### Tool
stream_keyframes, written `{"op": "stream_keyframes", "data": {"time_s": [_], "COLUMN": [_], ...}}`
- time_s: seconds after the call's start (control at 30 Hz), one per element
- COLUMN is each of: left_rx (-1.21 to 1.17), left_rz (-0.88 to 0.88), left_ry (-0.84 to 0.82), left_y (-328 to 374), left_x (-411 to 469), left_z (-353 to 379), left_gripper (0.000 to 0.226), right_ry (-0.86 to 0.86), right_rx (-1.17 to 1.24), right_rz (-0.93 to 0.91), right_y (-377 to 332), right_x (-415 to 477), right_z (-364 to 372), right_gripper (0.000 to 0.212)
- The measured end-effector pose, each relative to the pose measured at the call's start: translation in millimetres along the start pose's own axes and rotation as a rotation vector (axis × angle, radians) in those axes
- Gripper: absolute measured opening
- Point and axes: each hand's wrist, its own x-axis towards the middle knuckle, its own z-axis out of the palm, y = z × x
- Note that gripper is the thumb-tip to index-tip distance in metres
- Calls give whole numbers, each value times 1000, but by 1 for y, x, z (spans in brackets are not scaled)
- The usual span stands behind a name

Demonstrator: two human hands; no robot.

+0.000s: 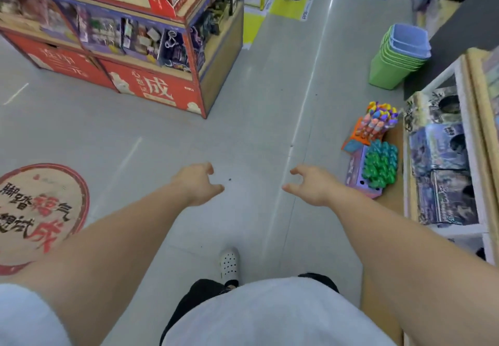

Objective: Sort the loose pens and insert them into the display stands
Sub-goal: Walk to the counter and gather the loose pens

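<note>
Two pen display stands sit on the floor at the right, beside a shelf. The nearer purple stand (360, 172) is packed with green-topped pens (380, 164). Behind it an orange stand (356, 136) holds pens with colourful tops (379, 118). My left hand (198, 183) and my right hand (310, 185) hang out in front of me over the grey floor, fingers loosely curled, holding nothing. My right hand is a short way left of the purple stand and does not touch it. No loose pens show.
A red cardboard display island (151, 48) stands at the upper left. Stacked green and blue bins (397, 56) sit at the upper right. A wooden shelf with boxed goods (442, 156) runs along the right. A round floor sticker (40, 213) lies at left. My white shoe (229, 263) is below.
</note>
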Motion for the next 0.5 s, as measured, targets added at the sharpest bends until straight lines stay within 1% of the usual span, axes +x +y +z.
{"op": "stream_keyframes", "data": {"time_s": [0.13,0.27,0.4,0.5], "left_rx": [30,56,76,74], "left_rz": [-12,-21,-26,-43], "left_ry": [-51,-84,-79,-68], "left_y": [9,35,86,133], "left_x": [63,138,223,286], "left_z": [-26,-59,-99,-129], "left_gripper": [62,61,60,60], "right_ry": [-42,-77,-79,-75], "right_rx": [55,82,81,102], "right_rz": [26,75,88,75], "right_y": [0,21,53,74], "right_x": [58,123,207,272], "right_z": [-22,-55,-107,-160], "right_gripper": [72,69,68,68]}}
